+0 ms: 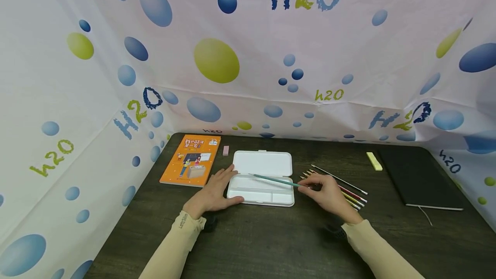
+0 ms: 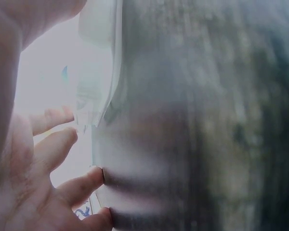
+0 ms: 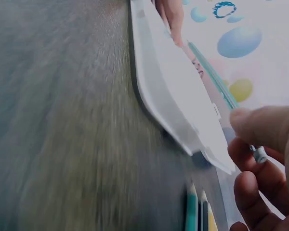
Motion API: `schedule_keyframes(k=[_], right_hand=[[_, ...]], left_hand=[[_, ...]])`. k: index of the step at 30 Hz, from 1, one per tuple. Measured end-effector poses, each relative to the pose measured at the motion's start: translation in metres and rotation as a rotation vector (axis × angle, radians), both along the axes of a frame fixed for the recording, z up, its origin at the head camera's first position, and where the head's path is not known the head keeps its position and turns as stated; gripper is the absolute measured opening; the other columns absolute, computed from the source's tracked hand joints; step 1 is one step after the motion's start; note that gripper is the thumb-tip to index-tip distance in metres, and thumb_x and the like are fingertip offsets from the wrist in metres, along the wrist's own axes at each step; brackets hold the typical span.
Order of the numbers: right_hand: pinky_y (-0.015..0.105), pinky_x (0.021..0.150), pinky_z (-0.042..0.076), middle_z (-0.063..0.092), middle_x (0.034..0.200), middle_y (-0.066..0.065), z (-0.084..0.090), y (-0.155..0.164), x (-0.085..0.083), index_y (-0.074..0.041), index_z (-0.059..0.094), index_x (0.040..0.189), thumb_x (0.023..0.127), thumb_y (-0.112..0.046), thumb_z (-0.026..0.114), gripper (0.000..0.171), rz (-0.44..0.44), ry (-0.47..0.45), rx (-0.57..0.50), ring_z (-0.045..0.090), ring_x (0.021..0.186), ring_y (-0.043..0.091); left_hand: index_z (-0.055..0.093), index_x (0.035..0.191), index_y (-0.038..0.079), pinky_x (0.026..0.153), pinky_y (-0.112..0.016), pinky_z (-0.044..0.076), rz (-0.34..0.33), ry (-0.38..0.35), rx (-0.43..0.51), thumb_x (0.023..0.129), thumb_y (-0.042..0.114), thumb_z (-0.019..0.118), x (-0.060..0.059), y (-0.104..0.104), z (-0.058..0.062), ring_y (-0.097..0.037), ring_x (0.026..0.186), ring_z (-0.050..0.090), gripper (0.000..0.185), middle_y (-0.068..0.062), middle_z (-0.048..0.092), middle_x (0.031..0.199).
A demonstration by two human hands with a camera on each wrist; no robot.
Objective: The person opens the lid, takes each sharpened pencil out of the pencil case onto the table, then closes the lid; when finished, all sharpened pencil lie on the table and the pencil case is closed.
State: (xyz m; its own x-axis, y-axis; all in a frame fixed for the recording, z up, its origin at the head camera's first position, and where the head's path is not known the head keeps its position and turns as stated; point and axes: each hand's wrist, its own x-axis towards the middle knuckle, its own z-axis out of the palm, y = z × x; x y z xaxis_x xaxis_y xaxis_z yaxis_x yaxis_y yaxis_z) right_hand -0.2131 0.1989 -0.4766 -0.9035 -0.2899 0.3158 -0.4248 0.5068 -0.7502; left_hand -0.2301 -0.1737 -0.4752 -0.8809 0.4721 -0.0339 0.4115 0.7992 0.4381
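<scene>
A white pencil case [image 1: 261, 180] lies open on the dark table, its lid folded back. My left hand [image 1: 217, 190] rests flat against the case's left end, fingers straight. My right hand [image 1: 323, 190] pinches a green pencil [image 1: 273, 179] by its back end and holds it slanted over the tray. In the right wrist view the green pencil [image 3: 212, 77] runs up from my fingertips [image 3: 253, 126] above the white case [image 3: 176, 101]. The left wrist view shows the left hand's fingers [image 2: 58, 144] beside the case's edge [image 2: 103, 82].
Several coloured pencils [image 1: 350, 190] lie in a row just right of my right hand. An orange book [image 1: 191, 159] and a pink eraser [image 1: 226, 150] lie at the back left. A yellow eraser [image 1: 374, 161] and a black notebook [image 1: 418, 178] are at the right.
</scene>
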Motion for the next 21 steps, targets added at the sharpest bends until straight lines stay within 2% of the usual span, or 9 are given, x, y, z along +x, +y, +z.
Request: schedule_keyframes(k=[10, 13, 18, 21], right_hand=[[0.025, 0.048, 0.039, 0.067, 0.081, -0.007, 0.004, 0.059, 0.036, -0.015, 0.079, 0.093, 0.086, -0.01, 0.078, 0.008, -0.126, 0.053, 0.025, 0.046, 0.055, 0.013], [0.024, 0.051, 0.04, 0.068, 0.082, -0.007, 0.003, 0.073, 0.047, -0.016, 0.079, 0.092, 0.086, -0.01, 0.079, 0.008, -0.175, 0.061, 0.046, 0.05, 0.059, 0.011], [0.015, 0.066, 0.046, 0.071, 0.086, -0.01, 0.0, 0.09, 0.069, -0.02, 0.08, 0.09, 0.084, -0.014, 0.081, 0.008, -0.3, 0.058, 0.113, 0.059, 0.079, -0.003], [0.013, 0.064, 0.046, 0.072, 0.085, -0.011, -0.005, 0.093, 0.079, -0.02, 0.08, 0.088, 0.083, -0.014, 0.082, 0.009, -0.338, 0.05, 0.126, 0.06, 0.076, -0.003]], left_hand=[[0.034, 0.155, 0.012, 0.117, -0.062, 0.017, -0.003, -0.007, 0.008, 0.085, 0.065, 0.066, -0.003, -0.001, 0.001, -0.041, 0.148, 0.018, 0.093, -0.007, 0.014, 0.166], [0.034, 0.155, 0.012, 0.116, -0.063, 0.017, -0.008, -0.009, 0.013, 0.085, 0.064, 0.066, -0.003, -0.001, 0.001, -0.041, 0.148, 0.018, 0.093, -0.007, 0.015, 0.166], [0.034, 0.155, 0.012, 0.116, -0.063, 0.017, -0.014, -0.008, 0.012, 0.086, 0.065, 0.065, -0.003, -0.001, 0.001, -0.042, 0.148, 0.019, 0.093, -0.007, 0.015, 0.166], [0.034, 0.155, 0.012, 0.117, -0.062, 0.017, -0.011, -0.012, 0.011, 0.086, 0.065, 0.065, -0.002, -0.001, 0.002, -0.041, 0.148, 0.019, 0.093, -0.007, 0.015, 0.166]])
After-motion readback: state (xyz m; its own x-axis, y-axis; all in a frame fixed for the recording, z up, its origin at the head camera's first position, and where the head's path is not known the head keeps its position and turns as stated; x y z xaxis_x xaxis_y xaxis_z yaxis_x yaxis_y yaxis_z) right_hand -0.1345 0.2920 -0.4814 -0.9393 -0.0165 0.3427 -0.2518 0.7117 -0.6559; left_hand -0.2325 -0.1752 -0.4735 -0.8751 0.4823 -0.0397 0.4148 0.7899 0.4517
